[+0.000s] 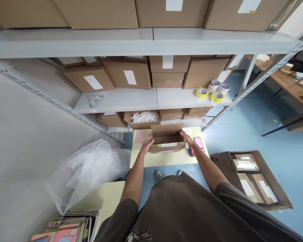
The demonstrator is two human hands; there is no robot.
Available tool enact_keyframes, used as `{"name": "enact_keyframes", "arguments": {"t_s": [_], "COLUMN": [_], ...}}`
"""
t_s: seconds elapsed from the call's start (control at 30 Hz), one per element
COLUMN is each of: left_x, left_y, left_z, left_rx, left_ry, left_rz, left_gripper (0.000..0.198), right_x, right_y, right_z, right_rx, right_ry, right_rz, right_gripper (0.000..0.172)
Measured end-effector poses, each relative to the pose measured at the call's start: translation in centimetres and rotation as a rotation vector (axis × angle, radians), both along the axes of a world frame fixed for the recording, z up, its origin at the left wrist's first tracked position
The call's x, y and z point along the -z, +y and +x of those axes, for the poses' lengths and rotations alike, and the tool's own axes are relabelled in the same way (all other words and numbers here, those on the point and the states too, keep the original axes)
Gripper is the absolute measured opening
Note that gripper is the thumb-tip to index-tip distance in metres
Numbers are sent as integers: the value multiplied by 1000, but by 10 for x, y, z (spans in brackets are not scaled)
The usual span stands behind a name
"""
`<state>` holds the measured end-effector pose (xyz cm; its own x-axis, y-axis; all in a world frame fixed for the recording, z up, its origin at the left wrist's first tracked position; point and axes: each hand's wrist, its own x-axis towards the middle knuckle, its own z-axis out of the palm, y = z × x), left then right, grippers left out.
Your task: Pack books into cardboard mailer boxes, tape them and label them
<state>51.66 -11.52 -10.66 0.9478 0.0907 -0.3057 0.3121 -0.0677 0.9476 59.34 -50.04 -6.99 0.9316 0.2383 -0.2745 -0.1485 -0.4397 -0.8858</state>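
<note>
An open brown cardboard box (167, 138) with its flaps up sits on a pale yellow table (164, 158) below me. My left hand (147, 144) presses against the box's left side, fingers curled round its edge. At the box's right side, my right hand (187, 137) lies with fingers stretched along the flap. A pink phone (199, 143) lies on the table just right of my right wrist, and a roll of tape (191, 152) sits under my right forearm.
Grey metal shelves (151, 97) hold many cardboard boxes and rolls of tape (213, 91). A clear plastic bag (87, 169) lies at left. An open carton of flat packets (252, 178) stands on the blue floor at right. Books (68, 228) are stacked at bottom left.
</note>
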Motion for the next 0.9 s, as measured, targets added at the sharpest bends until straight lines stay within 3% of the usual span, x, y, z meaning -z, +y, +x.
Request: {"name": "enact_keyframes", "arguments": {"t_s": [0.1, 0.17, 0.27, 0.37, 0.47, 0.57, 0.7, 0.8, 0.9], "left_x": [-3, -7, -9, -5, 0, 0, -2, -3, -5], "left_y": [9, 15, 18, 11, -3, -14, -21, -23, -22], "left_z": [-6, -10, -15, -20, -23, -26, -38, -48, -53], "left_rx": [190, 324, 490, 577, 556, 522, 477, 440, 430], "left_ry": [-1, 30, 63, 61, 42, 34, 33, 16, 7], "left_rz": [65, 144, 320, 510, 630, 672, 703, 738, 756], "left_gripper": [58, 79, 117, 133, 127, 102, 67, 66, 61], "right_x": [-6, -5, 2, 11, 15, 15, 18, 26, 34], "right_y": [-6, -7, -5, 4, 19, 35, 48, 53, 61], "right_z": [2, 3, 3, -1, -4, 3, 22, 36, 48], "right_rx": [-72, -117, -178, -184, -120, -97, -158, -180, -156], "right_ry": [113, 141, 107, 8, -150, -281, -167, -129, -161], "right_rz": [33, 5, -43, -149, -289, -424, -537, -569, -578], "right_gripper": [75, 84, 98, 106, 101, 94, 103, 101, 88]}}
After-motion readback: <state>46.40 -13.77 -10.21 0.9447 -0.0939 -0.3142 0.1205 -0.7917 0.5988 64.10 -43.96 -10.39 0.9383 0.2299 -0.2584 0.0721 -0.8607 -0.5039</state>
